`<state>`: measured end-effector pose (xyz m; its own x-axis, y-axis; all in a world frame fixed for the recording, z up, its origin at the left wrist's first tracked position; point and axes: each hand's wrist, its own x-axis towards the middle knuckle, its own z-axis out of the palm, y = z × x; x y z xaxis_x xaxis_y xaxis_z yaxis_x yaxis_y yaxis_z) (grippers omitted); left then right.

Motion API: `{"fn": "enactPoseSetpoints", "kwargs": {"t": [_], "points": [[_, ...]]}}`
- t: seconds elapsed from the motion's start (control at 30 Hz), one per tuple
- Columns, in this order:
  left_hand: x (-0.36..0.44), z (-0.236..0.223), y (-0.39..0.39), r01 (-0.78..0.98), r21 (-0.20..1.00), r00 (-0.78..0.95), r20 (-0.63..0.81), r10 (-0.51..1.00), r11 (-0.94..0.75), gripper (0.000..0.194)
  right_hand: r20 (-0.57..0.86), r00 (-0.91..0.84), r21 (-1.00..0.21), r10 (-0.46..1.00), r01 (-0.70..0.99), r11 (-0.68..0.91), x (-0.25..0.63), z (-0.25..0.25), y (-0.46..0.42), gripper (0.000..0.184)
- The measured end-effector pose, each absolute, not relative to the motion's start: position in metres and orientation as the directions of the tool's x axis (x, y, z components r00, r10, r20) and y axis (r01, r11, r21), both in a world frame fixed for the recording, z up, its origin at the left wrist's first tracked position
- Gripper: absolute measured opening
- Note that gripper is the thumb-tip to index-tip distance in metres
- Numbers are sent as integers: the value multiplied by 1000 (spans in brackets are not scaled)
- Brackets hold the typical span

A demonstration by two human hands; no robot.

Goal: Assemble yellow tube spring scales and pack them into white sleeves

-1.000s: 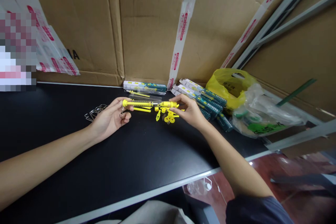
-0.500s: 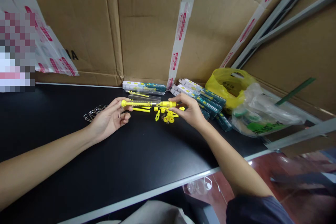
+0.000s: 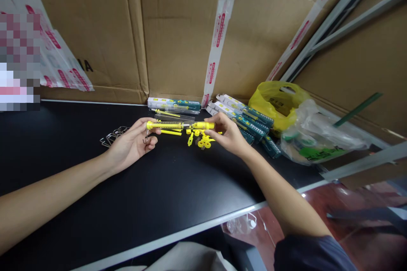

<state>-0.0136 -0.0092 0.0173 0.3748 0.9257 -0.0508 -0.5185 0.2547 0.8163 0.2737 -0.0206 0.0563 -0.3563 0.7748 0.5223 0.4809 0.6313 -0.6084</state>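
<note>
Between my two hands, a slim yellow pen-like tool with a clear barrel (image 3: 167,125) is held level above the black table. My left hand (image 3: 135,142) is closed on its left end, where a small bent metal wire (image 3: 146,137) hangs down. The thumb and fingers of my right hand (image 3: 227,134) pinch the thicker yellow right end. A short metal section shows near the middle of the tool. Just behind and below lie small yellow plastic parts (image 3: 205,144), some ring-shaped, and thin yellow rods (image 3: 171,133). Beside my left hand is a pile of bent metal wires (image 3: 110,137).
Printed boxes (image 3: 244,114) are stacked at the back right, and another box (image 3: 173,103) lies against the cardboard wall (image 3: 181,51) near clear tubes (image 3: 174,117). A yellow plastic bag (image 3: 270,101) and a clear bag (image 3: 318,139) sit at the right. The table's pale edge (image 3: 197,228) runs in front of me.
</note>
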Motion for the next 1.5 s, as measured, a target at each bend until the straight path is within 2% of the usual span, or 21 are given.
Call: {"fn": "enactPoseSetpoints", "kwargs": {"t": [0.33,0.43,0.6,0.7,1.03,1.4,1.5], "points": [[-16,15,-8,-512,819,389,-48,920,259,13,403,-375,-763,835,367,533,273,52,-21,31],[-15,15,-7,-516,816,389,-50,920,263,13,446,-358,-725,820,392,566,272,54,-22,30],[-14,15,-7,-513,817,377,-60,924,262,13,610,-372,-536,699,456,711,273,61,-19,26],[-14,15,-7,-515,817,377,-57,925,260,15,644,-410,-461,645,465,756,274,62,-17,22],[-15,16,-8,-515,814,377,-67,924,269,17,567,-434,-511,700,482,712,275,59,-18,17],[-16,15,-7,-515,814,384,-61,921,268,21,533,-434,-536,726,490,687,275,57,-19,19],[-15,15,-7,-513,814,380,-69,922,272,21,505,-436,-575,745,474,667,275,56,-20,20]]}}
